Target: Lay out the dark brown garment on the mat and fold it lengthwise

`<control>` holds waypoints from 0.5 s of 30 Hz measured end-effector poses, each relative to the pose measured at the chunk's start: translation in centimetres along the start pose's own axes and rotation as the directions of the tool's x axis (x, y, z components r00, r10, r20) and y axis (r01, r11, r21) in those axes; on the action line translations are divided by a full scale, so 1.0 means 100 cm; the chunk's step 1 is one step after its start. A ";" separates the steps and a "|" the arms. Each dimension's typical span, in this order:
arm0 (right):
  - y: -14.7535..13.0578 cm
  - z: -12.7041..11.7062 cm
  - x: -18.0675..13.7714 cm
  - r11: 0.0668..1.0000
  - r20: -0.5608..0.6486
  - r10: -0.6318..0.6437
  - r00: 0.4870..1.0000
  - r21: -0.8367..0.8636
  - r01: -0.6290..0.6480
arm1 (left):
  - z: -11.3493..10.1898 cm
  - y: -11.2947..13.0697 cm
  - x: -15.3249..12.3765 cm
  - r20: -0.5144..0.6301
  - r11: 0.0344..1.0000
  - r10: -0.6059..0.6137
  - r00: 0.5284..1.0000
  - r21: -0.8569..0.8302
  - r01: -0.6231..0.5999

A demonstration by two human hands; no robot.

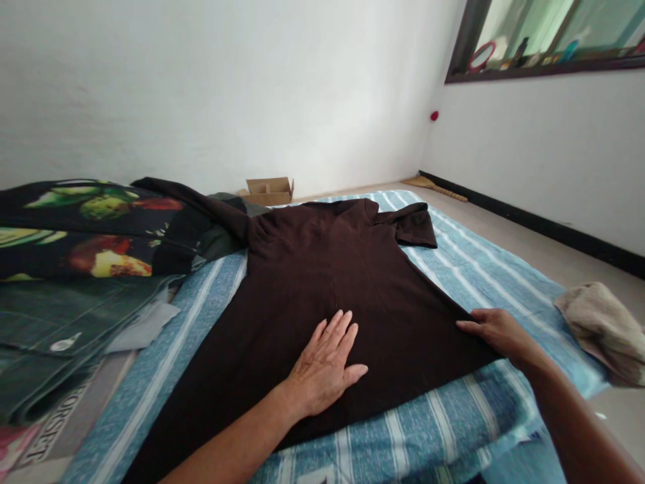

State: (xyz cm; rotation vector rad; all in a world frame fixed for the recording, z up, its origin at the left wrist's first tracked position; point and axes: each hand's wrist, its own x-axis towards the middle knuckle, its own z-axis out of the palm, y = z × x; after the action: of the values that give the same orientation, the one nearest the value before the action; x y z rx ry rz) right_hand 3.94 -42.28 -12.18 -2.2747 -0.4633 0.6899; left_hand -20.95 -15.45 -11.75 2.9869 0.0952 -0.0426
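Observation:
A dark brown short-sleeved dress lies spread out with its neck end away from me and its wide hem near me. My left hand rests flat on the lower middle of the cloth, fingers stretched out. At the right side edge, close to the hem corner, my right hand pinches the fabric between thumb and fingers. One sleeve lies out to the right; the other reaches left over the piled clothes. Beneath the dress is a blue-and-white striped sheet.
To the left are a black garment with a fruit print and dark green denim. A cardboard box stands by the wall. On the right edge lies a bunched beige cloth. A window holds small items.

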 end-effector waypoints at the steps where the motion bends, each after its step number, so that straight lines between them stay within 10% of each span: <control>1: 0.000 0.002 0.001 1.000 -0.011 -0.007 1.000 -0.025 0.007 | 0.000 0.000 0.000 0.000 1.000 0.001 1.000 -0.003 -0.001; 15: 0.022 0.007 0.016 0.979 0.027 -0.085 0.996 -0.182 0.089 | -0.019 0.009 -0.006 0.177 0.985 -0.081 0.981 -0.133 0.106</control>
State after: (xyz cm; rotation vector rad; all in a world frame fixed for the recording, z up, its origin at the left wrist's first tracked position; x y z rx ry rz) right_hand 5.06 -42.65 -14.70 -2.4042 -0.6557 0.6489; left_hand -21.47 -16.05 -9.73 2.8205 0.2097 -0.2906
